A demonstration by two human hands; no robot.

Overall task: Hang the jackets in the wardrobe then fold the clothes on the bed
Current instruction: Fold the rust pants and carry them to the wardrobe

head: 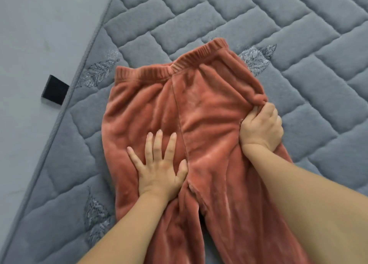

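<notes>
Legs: the 2 legs of the trousers (199,128) run off the near edge of the view, so their hems and full length are hidden.
Left hand: the left hand (159,164) lies flat with fingers spread, pressing the left leg just below the seat; it grasps nothing.
Right hand: the right hand (260,126) is clenched round a bunch of cloth at the trousers' right side edge; its fingertips are buried in the fabric.
Trousers: rust-coloured fleece, spread face-up on the bed (298,34), near its left edge, waistband (171,68) pointing away from the person.
Handling: likely light, soft and limp, thick enough to make bulky folds; the pile probably clings to the quilted cover rather than slides. Good holds look like the ribbed waistband and the side seams, with 1 palm pinning the centre seam.
Far side: the floor (39,24) lies beyond the bed's left edge, with a small black block (54,90) on it that I cannot identify.
Unseen: no jackets, wardrobe or other clothes are in view.
</notes>
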